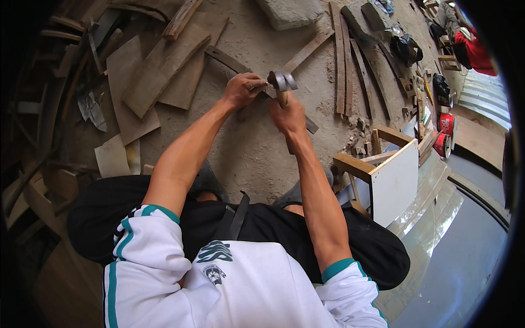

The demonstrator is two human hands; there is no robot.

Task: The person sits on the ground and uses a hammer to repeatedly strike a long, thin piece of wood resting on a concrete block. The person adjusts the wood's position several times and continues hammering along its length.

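Observation:
My right hand [288,116] is closed round the handle of a hammer [283,82]. Its dark metal head is up by the fingertips of my left hand [244,91]. Those fingers are pinched together, low over the crossing of two wooden strips; whatever is between them is too small to make out. One strip, a dark wooden slat [227,59], slants from upper left to lower right beneath both hands. The other, a lighter wooden slat [309,50], runs from the upper right in under my hands. Where they cross is partly hidden by my hands and the hammer.
Loose boards [164,76] pile up on the left. A stone block [290,12] lies ahead, with long wooden strips [340,65] right of it. Nearer on the right stands a small wooden frame with a white panel [395,183]. Red cans [447,124] and a person in red [481,52] are farther right.

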